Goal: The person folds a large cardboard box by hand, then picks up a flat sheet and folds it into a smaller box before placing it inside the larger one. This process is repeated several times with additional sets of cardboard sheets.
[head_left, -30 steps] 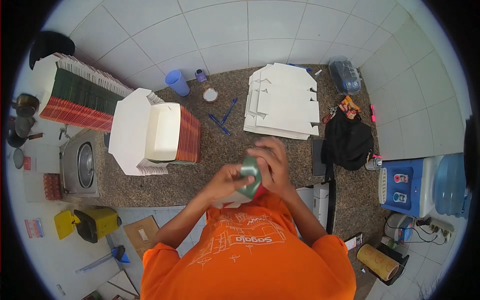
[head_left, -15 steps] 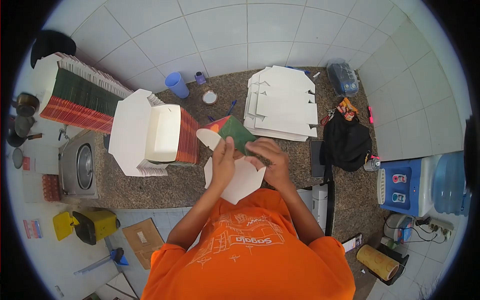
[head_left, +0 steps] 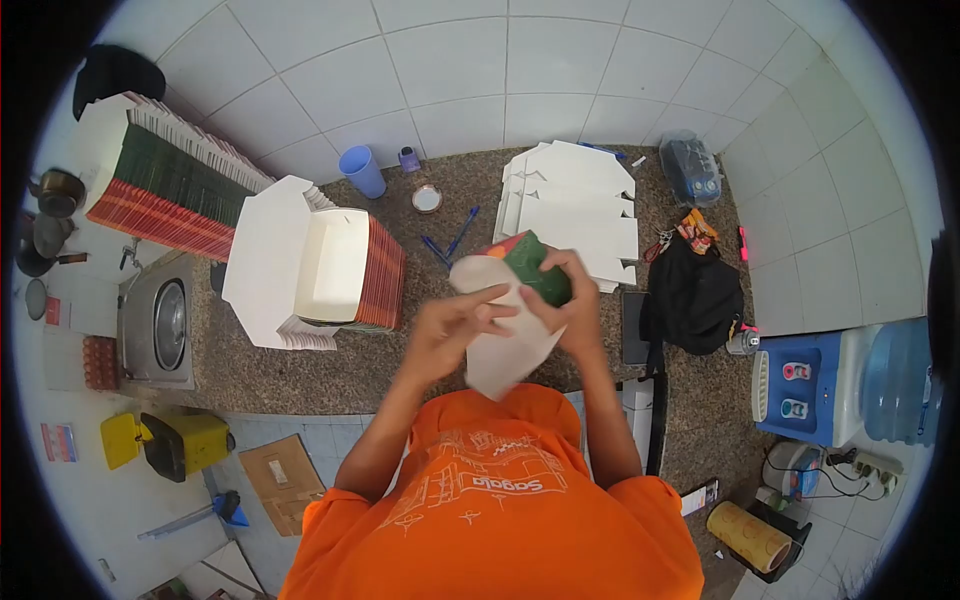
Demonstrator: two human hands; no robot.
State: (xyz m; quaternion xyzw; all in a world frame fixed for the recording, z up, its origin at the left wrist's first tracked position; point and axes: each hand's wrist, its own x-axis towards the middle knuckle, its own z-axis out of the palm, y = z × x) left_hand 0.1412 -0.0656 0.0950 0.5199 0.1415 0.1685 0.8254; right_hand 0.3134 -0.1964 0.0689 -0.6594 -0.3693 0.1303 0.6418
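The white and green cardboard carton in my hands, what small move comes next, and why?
Probably press the rounded white flap inward. The white and green cardboard carton is half formed, flaps open, with the left hand on the white panel and the right hand gripping the green side.

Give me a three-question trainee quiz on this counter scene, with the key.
1. Multiple choice: what do the left hand and right hand hold together? A) a pen B) a carton, partly folded C) a black bag
2. True or false: the blue cup stands on the counter, apart from both hands.
3. Short answer: which hand grips the carton's green printed side?
Key: 1 B; 2 true; 3 the right hand.
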